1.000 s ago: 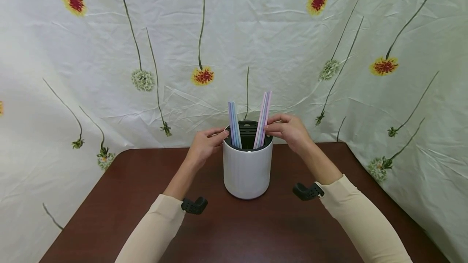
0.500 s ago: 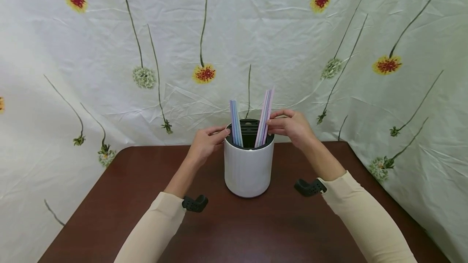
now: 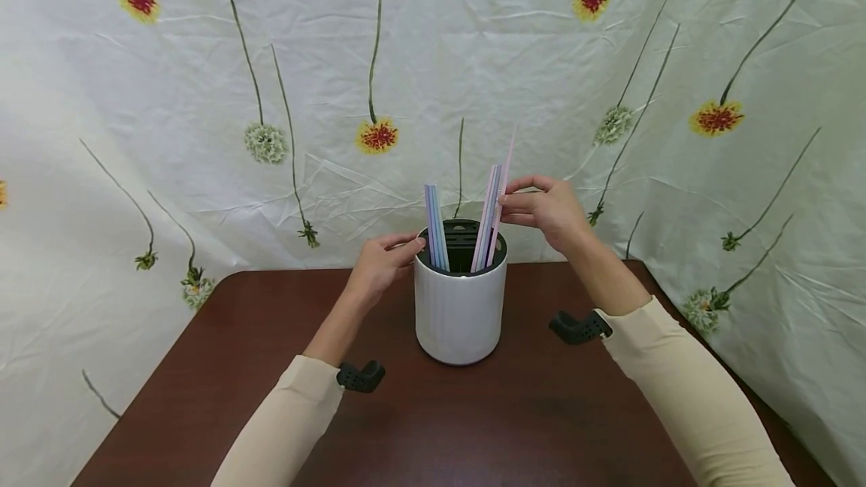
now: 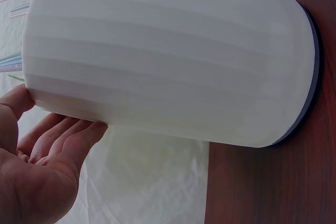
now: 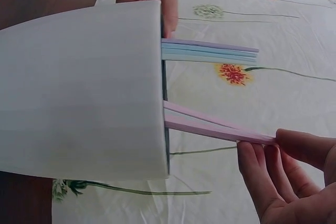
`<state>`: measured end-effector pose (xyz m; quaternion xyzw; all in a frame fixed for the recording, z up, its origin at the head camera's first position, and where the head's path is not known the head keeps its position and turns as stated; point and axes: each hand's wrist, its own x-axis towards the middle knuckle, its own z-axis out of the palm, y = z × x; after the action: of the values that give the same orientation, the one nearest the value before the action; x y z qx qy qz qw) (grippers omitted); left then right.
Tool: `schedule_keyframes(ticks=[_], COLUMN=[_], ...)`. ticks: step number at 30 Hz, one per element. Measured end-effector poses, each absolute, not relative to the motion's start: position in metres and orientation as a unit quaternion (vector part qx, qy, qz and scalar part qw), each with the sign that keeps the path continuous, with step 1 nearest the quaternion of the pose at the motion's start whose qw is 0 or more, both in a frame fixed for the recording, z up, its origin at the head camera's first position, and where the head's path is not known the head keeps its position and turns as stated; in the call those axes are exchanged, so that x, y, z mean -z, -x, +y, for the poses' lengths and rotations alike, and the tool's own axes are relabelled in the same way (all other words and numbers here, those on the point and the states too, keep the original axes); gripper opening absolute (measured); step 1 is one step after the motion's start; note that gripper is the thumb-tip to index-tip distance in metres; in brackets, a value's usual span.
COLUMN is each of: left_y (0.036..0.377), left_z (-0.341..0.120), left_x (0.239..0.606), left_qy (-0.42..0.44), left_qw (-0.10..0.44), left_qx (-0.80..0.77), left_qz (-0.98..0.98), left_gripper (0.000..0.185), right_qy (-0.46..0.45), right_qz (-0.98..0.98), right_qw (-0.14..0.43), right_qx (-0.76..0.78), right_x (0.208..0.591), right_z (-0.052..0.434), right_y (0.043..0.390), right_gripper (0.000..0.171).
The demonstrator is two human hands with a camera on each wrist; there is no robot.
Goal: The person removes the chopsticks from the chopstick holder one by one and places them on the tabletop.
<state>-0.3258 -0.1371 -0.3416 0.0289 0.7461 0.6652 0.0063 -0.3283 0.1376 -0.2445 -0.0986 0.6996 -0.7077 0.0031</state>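
A white cylindrical holder (image 3: 460, 310) with a dark insert stands on the brown table (image 3: 433, 427). Two bundles of pastel straws stick out of it: a blue-lilac one (image 3: 434, 225) on the left and a pink-lilac one (image 3: 489, 220) on the right. My right hand (image 3: 544, 209) pinches one pink straw (image 3: 504, 171), which stands higher than the others. In the right wrist view that pink straw (image 5: 220, 127) runs from the holder (image 5: 84, 93) to my fingertips (image 5: 257, 153). My left hand (image 3: 382, 261) rests with straight fingers against the holder's rim; the left wrist view shows its fingers (image 4: 63, 140) touching the holder's wall (image 4: 168, 61).
A white cloth (image 3: 169, 96) printed with flowers hangs behind and to both sides of the table. Black wrist camera mounts (image 3: 361, 377) sit on both forearms. Bare tabletop lies in front of the holder.
My right hand has risen and drawn one pink straw up out of the right bundle. The left hand has stayed at the holder's rim.
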Motion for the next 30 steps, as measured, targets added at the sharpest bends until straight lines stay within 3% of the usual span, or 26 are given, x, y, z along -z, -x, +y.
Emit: schedule_keyframes(ticks=[18,23,30], left_y=[0.326,0.327,0.326], left_z=[-0.136,-0.137,-0.137], left_x=[0.342,0.344,0.344], left_qy=[-0.035,-0.036,-0.036], left_qw=[0.000,-0.002,-0.003], left_qx=[-0.665,-0.666,-0.669], left_qz=[0.746,0.745,0.742], left_gripper=[0.047,0.047,0.046], right_qy=[0.105,0.100,0.087], right_qz=[0.670,0.687,0.693], right_qw=[-0.072,-0.081,-0.072], right_qx=[0.732,0.715,0.712], right_x=[0.196,0.195,0.206], right_z=[0.165,0.182,0.208], right_y=[0.317,0.313,0.310], right_gripper=[0.013,0.018,0.010])
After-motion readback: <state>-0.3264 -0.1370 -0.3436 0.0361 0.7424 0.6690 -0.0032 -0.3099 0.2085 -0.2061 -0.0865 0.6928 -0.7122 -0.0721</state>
